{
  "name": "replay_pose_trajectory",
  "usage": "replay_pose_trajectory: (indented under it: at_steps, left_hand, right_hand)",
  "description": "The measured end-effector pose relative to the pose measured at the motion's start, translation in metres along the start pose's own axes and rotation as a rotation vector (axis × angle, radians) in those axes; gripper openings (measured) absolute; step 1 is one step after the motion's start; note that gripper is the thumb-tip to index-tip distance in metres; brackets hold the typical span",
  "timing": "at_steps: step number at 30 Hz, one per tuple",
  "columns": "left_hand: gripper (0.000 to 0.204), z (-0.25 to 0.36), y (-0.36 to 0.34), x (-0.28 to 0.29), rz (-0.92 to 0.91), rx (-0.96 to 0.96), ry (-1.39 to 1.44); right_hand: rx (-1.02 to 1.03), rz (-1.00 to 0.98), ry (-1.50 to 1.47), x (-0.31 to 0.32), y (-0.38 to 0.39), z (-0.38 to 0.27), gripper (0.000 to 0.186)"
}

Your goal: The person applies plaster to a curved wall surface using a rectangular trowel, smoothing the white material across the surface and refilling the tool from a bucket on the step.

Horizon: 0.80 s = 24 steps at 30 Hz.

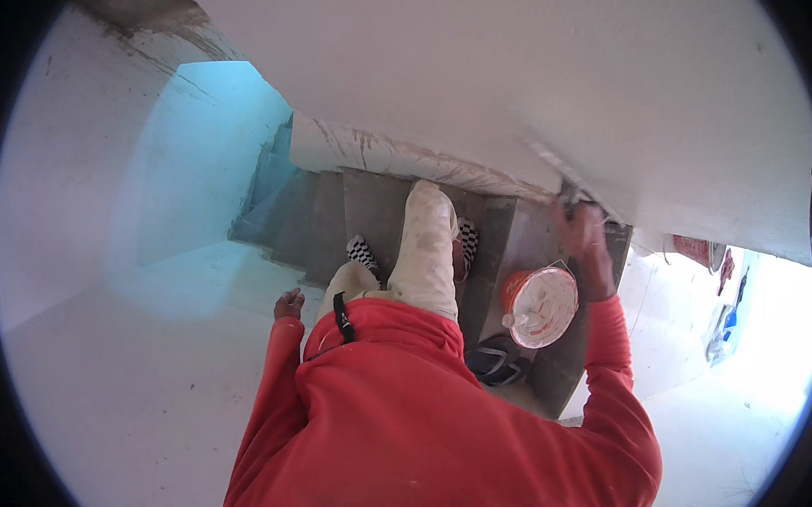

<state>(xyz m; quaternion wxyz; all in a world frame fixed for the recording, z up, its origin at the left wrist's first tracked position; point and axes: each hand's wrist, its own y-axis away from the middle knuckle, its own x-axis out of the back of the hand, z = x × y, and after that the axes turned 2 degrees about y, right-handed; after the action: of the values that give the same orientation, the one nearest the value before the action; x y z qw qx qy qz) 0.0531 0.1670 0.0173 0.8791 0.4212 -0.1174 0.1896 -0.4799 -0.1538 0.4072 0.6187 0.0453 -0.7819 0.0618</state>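
Raised at the lower edge of the white wall (542, 61), my right hand (586, 234) is closed around the handle of a flat plastering trowel (559, 163). Its long thin blade lies against the wall surface and is smeared by motion. Just below that hand an orange bucket (540, 308) stands on a stair step, its inside coated with white plaster. My left hand (289, 304) is held low beside my left thigh, fingers loosely curled, with nothing visible in them.
Grey stairs (315, 216) run down to the left under my feet, which wear black-and-white checkered footwear (361, 253). Dark flip-flops (497, 361) lie beside the bucket. Another red container (697, 252) is at the right, near a bright opening. White wall rises at my left.
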Motion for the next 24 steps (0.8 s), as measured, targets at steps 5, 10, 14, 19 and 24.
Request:
replay_pose_trajectory:
  at_steps: [5,10,14,19,24]
  left_hand:
    - [0.033,0.048,0.032,0.005,0.048,-0.079,-0.148]
    - [0.034,0.046,0.061,0.032,0.119,0.039,-0.136]
    - [0.036,0.001,0.056,0.038,0.139,0.155,0.006]
    - [0.035,0.008,0.045,0.011,0.033,0.027,-0.149]
    - [0.033,0.02,0.021,-0.011,0.041,-0.072,-0.114]
  right_hand:
    - [0.479,0.051,0.532,-0.169,0.022,0.061,0.037]
    - [-0.078,-0.45,0.32,-0.219,-0.006,0.071,0.043]
    - [-0.045,-0.355,0.226,-0.172,-0.017,0.051,0.04]
    - [-0.07,-0.284,0.296,-0.106,-0.01,0.055,0.04]
    - [0.06,0.121,0.128,-0.035,-0.003,0.029,0.031]
